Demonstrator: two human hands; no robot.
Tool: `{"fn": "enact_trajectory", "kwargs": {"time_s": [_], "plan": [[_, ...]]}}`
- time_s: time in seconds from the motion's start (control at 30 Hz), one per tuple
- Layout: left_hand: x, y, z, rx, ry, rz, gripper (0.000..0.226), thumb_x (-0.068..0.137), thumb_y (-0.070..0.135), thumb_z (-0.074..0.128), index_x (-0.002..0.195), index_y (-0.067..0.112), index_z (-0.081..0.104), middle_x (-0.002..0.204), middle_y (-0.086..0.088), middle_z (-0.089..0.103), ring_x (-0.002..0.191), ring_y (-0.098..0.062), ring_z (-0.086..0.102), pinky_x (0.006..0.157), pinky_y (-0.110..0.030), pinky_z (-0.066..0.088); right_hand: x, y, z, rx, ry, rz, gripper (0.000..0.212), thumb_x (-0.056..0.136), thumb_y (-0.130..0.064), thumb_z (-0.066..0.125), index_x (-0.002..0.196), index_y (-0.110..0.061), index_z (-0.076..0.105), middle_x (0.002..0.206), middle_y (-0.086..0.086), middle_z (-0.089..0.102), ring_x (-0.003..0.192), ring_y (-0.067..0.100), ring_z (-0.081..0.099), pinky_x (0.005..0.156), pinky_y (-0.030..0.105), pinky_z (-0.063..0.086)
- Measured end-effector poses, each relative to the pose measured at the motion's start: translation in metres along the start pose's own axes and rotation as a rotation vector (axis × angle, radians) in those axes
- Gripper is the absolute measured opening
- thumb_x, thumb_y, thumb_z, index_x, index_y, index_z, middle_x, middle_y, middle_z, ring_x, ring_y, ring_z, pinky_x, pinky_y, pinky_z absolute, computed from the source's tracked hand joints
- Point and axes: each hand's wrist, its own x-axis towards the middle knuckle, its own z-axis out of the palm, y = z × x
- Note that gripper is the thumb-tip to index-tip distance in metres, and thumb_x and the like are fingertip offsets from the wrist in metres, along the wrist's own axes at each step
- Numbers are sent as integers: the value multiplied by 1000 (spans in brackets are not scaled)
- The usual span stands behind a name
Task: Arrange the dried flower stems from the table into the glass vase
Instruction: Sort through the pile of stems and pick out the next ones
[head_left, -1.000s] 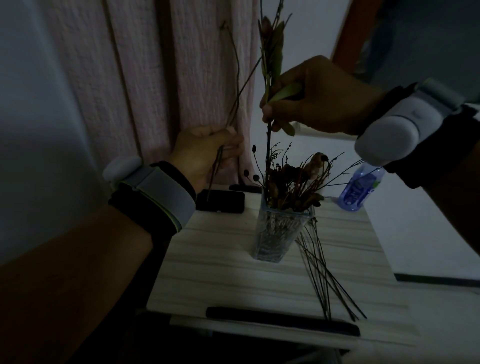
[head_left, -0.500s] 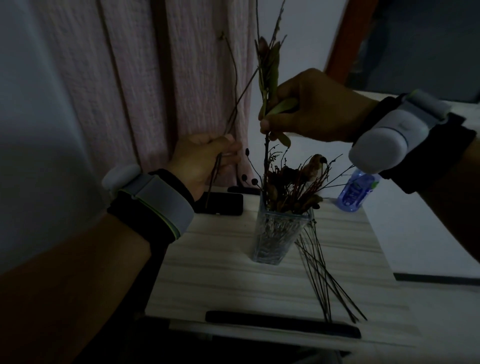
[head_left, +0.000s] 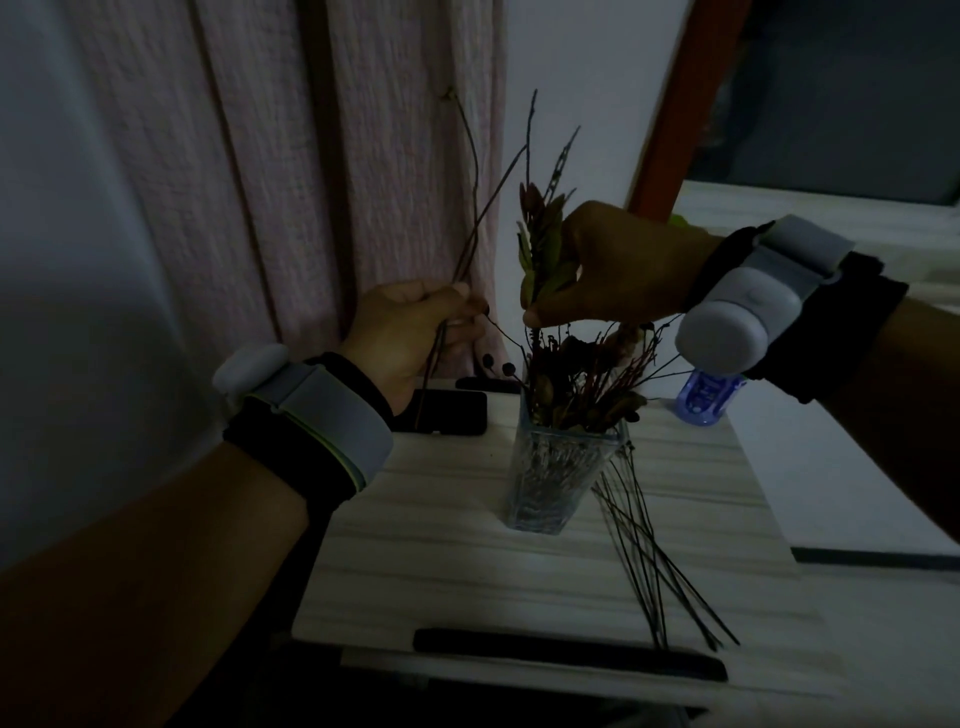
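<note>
From the head camera, dim light: the right hand (head_left: 618, 270) reaches in from the right above the glass vase (head_left: 561, 478), fingertips pinching a leafy stem (head_left: 543, 244) that stands upright, its lower end apparently among the dried flowers already in the vase. The left hand (head_left: 410, 338), forearm raised, curls around a few thin bare twigs (head_left: 475, 208) left of the vase. More stems (head_left: 660, 561) lie on the table (head_left: 441, 545) beside the vase.
</note>
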Motion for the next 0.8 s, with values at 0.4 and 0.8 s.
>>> {"fn": "enact_trajectory", "kwargs": {"time_s": [0.4, 0.8], "plan": [[-3, -1, 1, -6, 1, -15, 9, 93, 18, 62, 90, 12, 68, 82, 1, 76, 72, -15, 71, 61, -24, 50, -6, -2, -2, 3, -41, 8, 19, 80, -29, 78, 96, -20, 71, 92, -19, 60, 72, -17, 53, 63, -3, 38], [-6, -2, 1, -1, 9, -16, 10, 93, 16, 62, 89, 12, 70, 83, -1, 76, 72, -16, 71, 61, -24, 50, -9, 4, 6, 62, -43, -74, 7, 84, -23, 75, 89, -18, 74, 98, -16, 67, 89, -13, 59, 81, -5, 35]]}}
